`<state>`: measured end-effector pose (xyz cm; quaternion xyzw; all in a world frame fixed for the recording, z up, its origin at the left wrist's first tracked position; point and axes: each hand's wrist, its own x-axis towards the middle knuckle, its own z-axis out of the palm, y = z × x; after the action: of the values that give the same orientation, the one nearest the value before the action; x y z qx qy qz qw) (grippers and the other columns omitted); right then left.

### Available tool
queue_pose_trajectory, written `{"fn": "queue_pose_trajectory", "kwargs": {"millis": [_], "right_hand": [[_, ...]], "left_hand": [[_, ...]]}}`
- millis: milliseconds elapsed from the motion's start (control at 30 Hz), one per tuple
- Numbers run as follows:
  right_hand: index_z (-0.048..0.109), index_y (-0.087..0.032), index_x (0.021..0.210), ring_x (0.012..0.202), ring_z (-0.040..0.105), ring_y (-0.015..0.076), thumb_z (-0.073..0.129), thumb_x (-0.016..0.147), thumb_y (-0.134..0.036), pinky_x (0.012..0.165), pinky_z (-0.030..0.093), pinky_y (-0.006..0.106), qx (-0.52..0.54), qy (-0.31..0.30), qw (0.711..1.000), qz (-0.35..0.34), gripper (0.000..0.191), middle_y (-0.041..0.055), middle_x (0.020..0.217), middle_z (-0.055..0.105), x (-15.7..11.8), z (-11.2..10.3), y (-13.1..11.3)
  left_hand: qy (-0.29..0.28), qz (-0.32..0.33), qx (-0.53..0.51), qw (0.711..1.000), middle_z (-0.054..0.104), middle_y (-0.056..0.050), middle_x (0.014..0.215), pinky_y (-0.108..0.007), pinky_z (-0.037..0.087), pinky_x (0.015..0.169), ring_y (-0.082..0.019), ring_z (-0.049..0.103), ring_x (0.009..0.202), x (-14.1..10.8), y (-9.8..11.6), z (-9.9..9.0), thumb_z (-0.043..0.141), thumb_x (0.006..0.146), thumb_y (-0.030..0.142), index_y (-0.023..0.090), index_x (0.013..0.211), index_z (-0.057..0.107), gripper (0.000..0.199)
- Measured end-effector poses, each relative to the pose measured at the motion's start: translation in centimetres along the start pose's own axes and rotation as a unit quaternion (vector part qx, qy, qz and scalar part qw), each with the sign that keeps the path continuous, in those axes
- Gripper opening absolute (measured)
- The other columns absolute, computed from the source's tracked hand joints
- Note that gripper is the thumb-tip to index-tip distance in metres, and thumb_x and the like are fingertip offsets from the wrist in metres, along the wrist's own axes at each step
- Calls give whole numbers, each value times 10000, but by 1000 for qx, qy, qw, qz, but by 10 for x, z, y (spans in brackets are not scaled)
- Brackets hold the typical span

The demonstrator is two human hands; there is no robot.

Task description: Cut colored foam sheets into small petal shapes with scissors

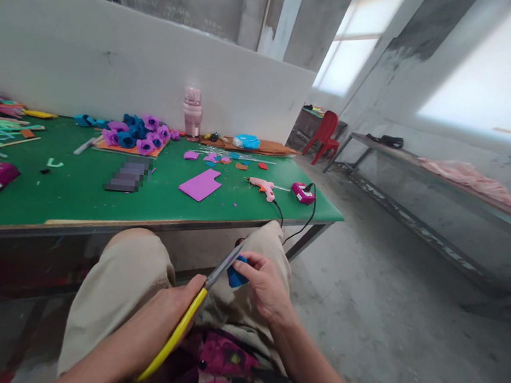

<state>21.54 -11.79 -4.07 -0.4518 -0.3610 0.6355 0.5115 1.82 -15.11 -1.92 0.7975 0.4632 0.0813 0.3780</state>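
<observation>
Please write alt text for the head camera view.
A seated person's left hand holds yellow-handled scissors against a small blue piece held by the right hand. Ahead, a green table carries foam flowers.

On the green table (80, 194): pink bottle (192, 111), foam flowers (137, 133), purple sheet (200, 184), glue gun (262, 186) (corded); red chair (323, 135) beyond.
</observation>
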Motion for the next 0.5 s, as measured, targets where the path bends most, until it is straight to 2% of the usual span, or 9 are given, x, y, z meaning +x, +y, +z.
{"fn": "queue_pose_trajectory", "kwargs": {"millis": [67,167,267,367,500], "right_hand": [[704,-166,689,543,501,85,779,619,-339,521,417,201,-17,-3,1000,6,201,-12,614,620,-1,-2,-1],[703,-160,689,544,515,92,772,623,-341,535,431,214,-49,-14,999,15,205,-4,622,631,-3,-5,-4],[703,-157,695,528,511,94,763,631,-336,524,417,219,-83,-30,996,25,199,-9,599,621,-5,-5,-7],[715,-171,718,543,515,99,750,646,-330,542,413,225,-121,-61,991,16,179,-16,607,624,-7,-4,-7],[723,-183,739,593,532,104,732,675,-314,590,417,226,-134,-100,986,-2,146,-16,653,637,-7,-4,-5]], "left_hand": [[12,11,-18,1000,522,69,585,-207,281,461,-103,446,488,-3,-10,3,369,878,276,225,924,422,87],[33,3,-26,999,525,60,599,-208,302,462,-106,446,494,-10,-16,-1,321,923,356,224,990,454,198],[33,-4,-15,999,626,19,809,-231,426,626,-148,572,693,-15,-12,-13,338,907,316,239,1074,469,225],[13,-24,14,1000,640,-34,1046,-308,444,829,-212,599,937,-17,-8,-20,375,873,259,254,1186,454,322],[9,-41,57,998,629,-89,1118,-350,447,866,-244,604,986,-18,-8,-20,400,853,237,252,1246,455,397]]}}
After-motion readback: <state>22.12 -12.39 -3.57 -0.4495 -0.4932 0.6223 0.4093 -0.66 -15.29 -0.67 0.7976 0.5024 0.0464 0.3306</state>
